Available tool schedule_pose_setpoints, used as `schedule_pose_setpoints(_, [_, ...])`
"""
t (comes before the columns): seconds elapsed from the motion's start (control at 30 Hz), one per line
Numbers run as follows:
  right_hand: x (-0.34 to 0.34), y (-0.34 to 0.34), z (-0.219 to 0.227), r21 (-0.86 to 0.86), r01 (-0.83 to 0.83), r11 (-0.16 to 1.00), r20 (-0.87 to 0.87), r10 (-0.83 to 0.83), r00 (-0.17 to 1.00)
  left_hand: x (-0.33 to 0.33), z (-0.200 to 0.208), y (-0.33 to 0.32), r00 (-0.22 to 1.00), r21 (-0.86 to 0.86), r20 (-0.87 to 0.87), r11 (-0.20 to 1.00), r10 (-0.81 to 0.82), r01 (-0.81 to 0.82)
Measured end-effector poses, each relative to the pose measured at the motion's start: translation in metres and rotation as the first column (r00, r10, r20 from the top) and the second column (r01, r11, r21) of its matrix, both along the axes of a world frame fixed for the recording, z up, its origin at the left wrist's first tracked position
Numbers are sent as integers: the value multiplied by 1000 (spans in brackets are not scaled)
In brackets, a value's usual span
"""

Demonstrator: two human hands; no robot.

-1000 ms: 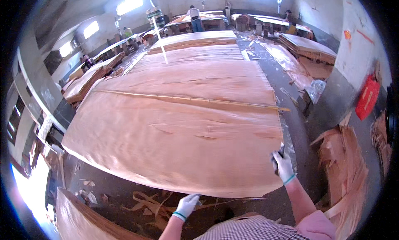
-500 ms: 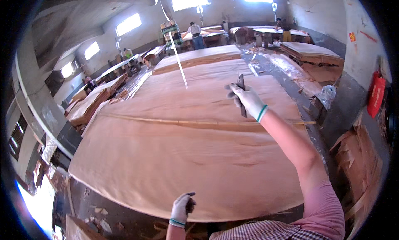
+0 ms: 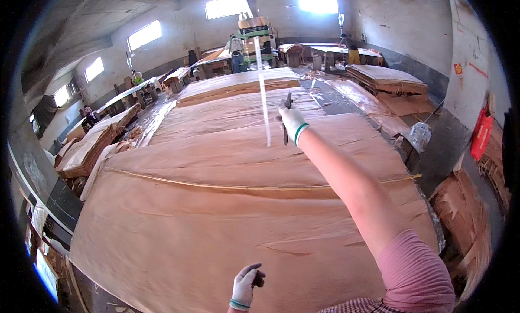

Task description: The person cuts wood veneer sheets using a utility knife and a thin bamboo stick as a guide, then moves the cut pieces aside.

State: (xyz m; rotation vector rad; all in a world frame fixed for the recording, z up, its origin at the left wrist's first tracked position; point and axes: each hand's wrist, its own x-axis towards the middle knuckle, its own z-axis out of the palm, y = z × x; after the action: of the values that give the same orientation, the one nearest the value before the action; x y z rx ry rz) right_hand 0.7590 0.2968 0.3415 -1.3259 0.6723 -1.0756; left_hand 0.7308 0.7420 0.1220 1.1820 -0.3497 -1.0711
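A wide sheet of thin wood veneer [image 3: 179, 226] lies in front of me on a broad stack, wrinkled in places. My right hand [image 3: 292, 121], in a white glove with a green cuff, is stretched far forward over the sheets. It grips a dark, flat, blade-like tool [image 3: 286, 133], held roughly upright. My left hand [image 3: 245, 286], gloved with dark fingertips, hovers low over the near part of the sheet; its fingers are loosely curled and apart, with nothing visible in them. Across the veneer lies a long thin yellowish stick [image 3: 244, 188], partly hidden behind my right forearm.
A pale strip [image 3: 262, 91] hangs in front of a green-framed bundle [image 3: 254, 39]. Veneer stacks stand at left [image 3: 97, 145] and right [image 3: 387, 80]. A clear plastic bag [image 3: 420, 135] and a red bag [image 3: 481, 134] are at right. Several people work at far tables.
My view has shifted, so the stick and near sheet appear lower. My right arm reaches farther forward and left, still holding the tool. My left hand stays low near the front.
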Motion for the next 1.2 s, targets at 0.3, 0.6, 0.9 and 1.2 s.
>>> schedule_pose_setpoints(0.3, [71, -46, -22, -135, -246, 960, 263, 274, 925, 87, -11, -34, 994, 59, 104, 998, -34, 28])
schedule_pose_setpoints(0.6, [-41, 89, -61, -347, -238, 907, -167, 190, 968, 121, 65, -153, 752, -267, 632, 964, 185, -12])
schedule_pose_setpoints(0.9, [-187, 232, -109, 231, -486, 843, -64, 512, 857, 65, 186, -239, 696, -224, 711, 906, -101, 360])
schedule_pose_setpoints(1.2, [-260, 271, -140, 606, -529, 595, -8, 669, 743, 97, 117, -180, 977, -223, 195, 966, -86, 129])
